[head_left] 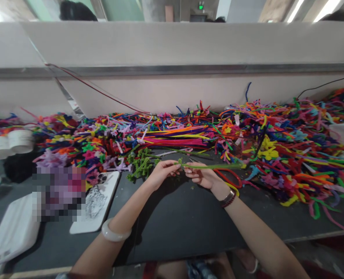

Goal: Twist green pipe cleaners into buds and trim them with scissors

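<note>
My left hand (161, 171) pinches the left end of a green pipe cleaner (218, 166), where the wire is curled into a small bend. My right hand (202, 175) grips the same green pipe cleaner a little further along; the rest of it sticks out to the right over the dark table (174, 221). Both hands hover just above the table. A small heap of finished green twisted pieces (141, 164) lies just left of my left hand. A white bangle sits on my left wrist and a dark bracelet on my right.
A huge heap of many-coloured pipe cleaners (276, 143) covers the back of the table along the wall. A phone in a white case (98, 201) lies at the left, beside a white pad (13, 232). Two white cups (9, 143) stand far left. Red-handled scissors (232, 180) lie by my right wrist.
</note>
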Available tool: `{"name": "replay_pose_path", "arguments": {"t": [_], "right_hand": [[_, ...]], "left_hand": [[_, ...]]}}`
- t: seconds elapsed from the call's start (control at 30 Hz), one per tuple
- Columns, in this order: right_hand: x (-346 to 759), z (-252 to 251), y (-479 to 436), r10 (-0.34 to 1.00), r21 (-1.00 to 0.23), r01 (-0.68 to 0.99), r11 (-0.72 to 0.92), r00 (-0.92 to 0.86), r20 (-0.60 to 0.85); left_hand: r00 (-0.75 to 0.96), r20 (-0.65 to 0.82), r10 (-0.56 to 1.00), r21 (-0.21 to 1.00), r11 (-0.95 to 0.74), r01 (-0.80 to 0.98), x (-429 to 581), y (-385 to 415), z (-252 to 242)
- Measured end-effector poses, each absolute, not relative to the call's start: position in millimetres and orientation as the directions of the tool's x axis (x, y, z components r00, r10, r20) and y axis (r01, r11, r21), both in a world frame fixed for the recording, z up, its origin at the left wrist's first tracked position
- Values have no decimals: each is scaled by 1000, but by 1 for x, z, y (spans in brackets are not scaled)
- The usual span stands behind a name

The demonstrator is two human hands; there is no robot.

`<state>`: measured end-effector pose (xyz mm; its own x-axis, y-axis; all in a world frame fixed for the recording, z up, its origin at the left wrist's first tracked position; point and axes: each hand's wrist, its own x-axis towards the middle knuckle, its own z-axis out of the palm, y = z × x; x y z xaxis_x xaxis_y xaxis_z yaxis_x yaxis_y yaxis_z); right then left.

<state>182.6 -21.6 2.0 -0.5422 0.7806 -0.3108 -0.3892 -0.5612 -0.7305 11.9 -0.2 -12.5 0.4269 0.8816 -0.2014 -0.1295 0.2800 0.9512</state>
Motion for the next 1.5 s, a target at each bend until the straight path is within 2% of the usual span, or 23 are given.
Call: {"name": "replay_pose_path", "arguments": {"t": [0.17, 0.3, 0.47, 0.73, 1.0, 1.23, 1.5], "right_hand": [[182, 2, -20, 753, -689, -422, -589, -595, -280], [182, 0, -19, 769, -703, -430, -566, -583, -262], [182, -4, -19, 825, -773, -419, -476, -517, -228], [179, -7, -17, 897, -866, -358, -350, -394, -200], [172, -5, -18, 956, -928, -262, -267, -192, -221], [170, -6, -18, 971, -945, -263, -197, -189, -150], [166, -9, -18, 973, -942, -259, -212, -150, -177]], "left_hand": [[493, -209, 844, 922, 338, -188, 12, -1, -11], [516, -239, 822, 885, 404, -233, 12, 0, -12], [530, -272, 803, 845, 463, -268, 12, 1, -12], [636, -300, 711, 827, 526, -198, 10, 1, -11], [639, -362, 678, 796, 582, -168, 11, 1, -13], [637, -342, 691, 789, 579, -206, 13, 0, -15], [597, -367, 713, 779, 587, -221, 18, -3, -11]]}}
